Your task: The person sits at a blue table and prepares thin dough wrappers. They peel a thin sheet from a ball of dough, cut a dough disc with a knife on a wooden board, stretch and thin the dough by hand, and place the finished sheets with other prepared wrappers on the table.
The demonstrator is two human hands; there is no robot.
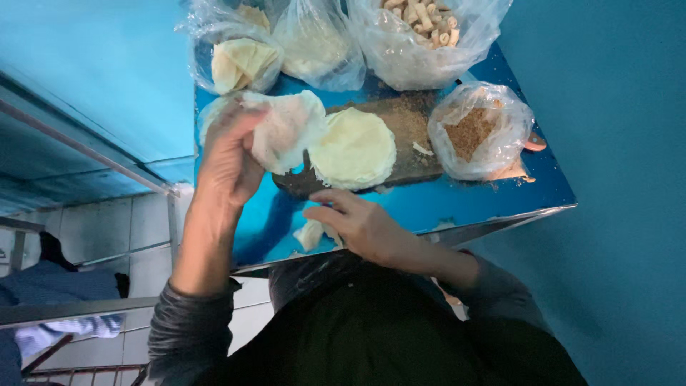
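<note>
Left hand point(229, 154) gripped a thin, translucent white round wrapper sheet point(286, 129), lifted just left of the pale yellow round wrapper stack point(354, 146) on the blue tabletop point(457, 196); right hand point(361, 225), nearer, loosely curled, pinched a small white dough scrap point(311, 234).

- On my feed, a clear bag of brown crumbs point(477, 132) sits at the right end of the blue table point(493, 196);
- behind it I see a bag of short tan rolls point(423, 28) at the far edge;
- left of that, a bag of folded pale sheets point(239, 63), and another cloudy bag point(314, 43) between them;
- grey metal rails point(78, 146) run along the left, over white tiles point(107, 229).
</note>
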